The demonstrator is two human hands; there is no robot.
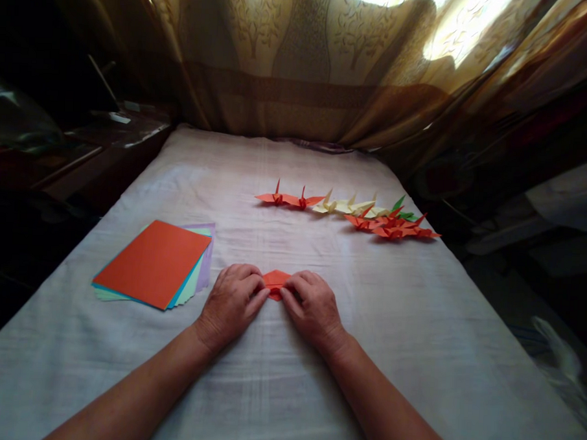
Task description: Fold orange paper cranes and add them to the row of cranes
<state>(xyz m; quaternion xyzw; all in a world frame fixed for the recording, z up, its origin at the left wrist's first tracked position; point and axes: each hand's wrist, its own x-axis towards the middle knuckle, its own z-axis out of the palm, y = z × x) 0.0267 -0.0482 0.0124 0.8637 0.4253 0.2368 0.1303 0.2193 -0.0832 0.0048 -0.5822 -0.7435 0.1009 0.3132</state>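
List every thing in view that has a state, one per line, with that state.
Orange paper: partly folded, flat on the cloth, pinched from both sides.
Left hand: fingers curled, pressing the paper's left edge.
Right hand: fingers curled, pressing the paper's right edge.
Paper stack: unfolded, fanned, orange sheet on top.
Cranes: folded, in a row, some overlapping.
Curtain: drawn, backlit.

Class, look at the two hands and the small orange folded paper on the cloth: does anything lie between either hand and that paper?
Nothing visible does. The left hand and right hand both already touch the orange folded paper, fingers pressing its two sides. The paper stack and finished cranes lie apart.
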